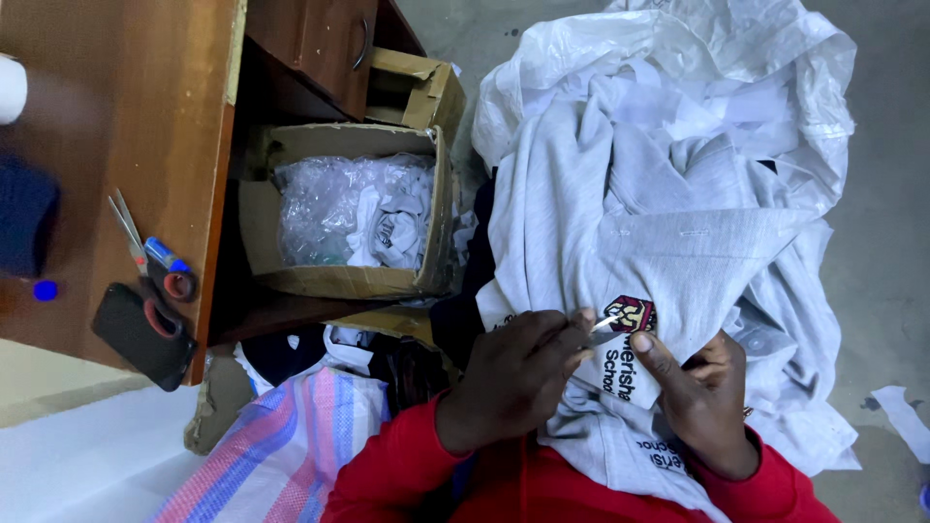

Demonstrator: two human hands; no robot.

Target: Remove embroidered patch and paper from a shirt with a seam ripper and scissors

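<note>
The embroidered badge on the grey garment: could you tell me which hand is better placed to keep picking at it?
Probably the left hand: its fingers pinch a thin pale tool whose tip lies at the badge. The right hand is busy holding the grey garment beside it.

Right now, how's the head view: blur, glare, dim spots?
Head view: hands and grey garment fairly sharp; top-left corner of the wooden desk blurred; plastic in the cardboard box shows mild sheen; under the desk is dark.
</note>
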